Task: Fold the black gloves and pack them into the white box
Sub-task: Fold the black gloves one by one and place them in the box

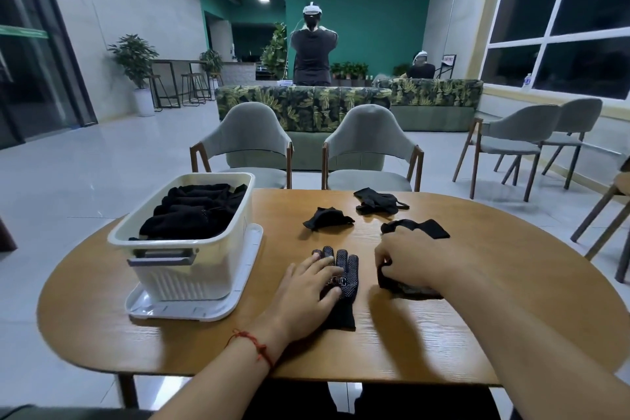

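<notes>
Black dotted glove (346,278) under flat left fingers (324,264) | right fingers (381,254) clutch second glove (388,283) | white box (191,269) at table (477,334) left edge

Black gloves (344,283) (the near one dotted white), a white box (191,269), a brown wood-grain tabletop (443,334), a leaf-patterned green sofa (303,109).

Five loose black gloves (346,269), one white box (191,280), one lid (177,312), one table (443,334), four grey chairs (370,133)
</notes>
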A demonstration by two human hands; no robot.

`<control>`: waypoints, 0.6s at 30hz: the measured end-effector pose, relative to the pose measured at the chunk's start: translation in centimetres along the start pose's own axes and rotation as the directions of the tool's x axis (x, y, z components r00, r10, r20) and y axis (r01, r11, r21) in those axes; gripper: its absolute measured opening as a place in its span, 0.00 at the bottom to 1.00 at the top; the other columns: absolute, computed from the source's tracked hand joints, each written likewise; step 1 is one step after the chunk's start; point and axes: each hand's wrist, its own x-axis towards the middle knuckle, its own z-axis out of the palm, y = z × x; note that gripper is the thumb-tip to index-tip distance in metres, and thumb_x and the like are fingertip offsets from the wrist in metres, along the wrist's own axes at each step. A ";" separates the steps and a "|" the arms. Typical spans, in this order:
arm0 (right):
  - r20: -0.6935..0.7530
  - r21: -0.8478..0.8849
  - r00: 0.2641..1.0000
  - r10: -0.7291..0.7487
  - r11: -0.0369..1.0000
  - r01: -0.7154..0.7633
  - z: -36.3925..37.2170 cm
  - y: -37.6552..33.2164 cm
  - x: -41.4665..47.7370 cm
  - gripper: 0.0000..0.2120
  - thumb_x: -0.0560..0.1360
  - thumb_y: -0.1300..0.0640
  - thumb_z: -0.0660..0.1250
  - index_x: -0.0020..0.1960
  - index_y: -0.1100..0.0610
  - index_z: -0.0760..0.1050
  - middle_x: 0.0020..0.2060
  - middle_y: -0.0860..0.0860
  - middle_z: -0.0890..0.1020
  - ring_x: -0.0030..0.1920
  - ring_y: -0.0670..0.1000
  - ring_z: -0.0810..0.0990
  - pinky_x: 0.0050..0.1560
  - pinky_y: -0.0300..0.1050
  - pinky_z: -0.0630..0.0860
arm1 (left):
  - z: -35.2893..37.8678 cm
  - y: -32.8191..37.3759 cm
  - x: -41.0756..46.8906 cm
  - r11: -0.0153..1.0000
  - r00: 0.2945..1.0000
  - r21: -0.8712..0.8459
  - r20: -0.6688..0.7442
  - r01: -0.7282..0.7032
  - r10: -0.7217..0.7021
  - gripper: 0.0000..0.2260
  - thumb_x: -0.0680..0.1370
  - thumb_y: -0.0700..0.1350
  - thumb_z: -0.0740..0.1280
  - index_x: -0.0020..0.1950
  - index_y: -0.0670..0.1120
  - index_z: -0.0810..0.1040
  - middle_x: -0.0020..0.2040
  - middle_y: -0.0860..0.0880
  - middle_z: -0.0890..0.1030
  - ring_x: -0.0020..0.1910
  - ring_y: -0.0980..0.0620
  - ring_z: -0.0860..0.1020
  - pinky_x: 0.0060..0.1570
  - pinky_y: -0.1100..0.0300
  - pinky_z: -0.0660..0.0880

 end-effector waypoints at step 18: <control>-0.470 0.444 0.873 0.128 0.890 0.108 -10.2 -3.0 6.0 0.03 0.80 0.51 0.71 0.53 0.46 0.83 0.49 0.44 0.87 0.48 0.48 0.82 0.51 0.45 0.78 | 0.1 -0.1 -1.0 0.996 0.996 -0.001 0.007 -0.088 0.088 0.22 0.82 0.63 0.58 0.76 0.62 0.72 0.79 0.60 0.70 0.80 0.56 0.63 0.81 0.51 0.55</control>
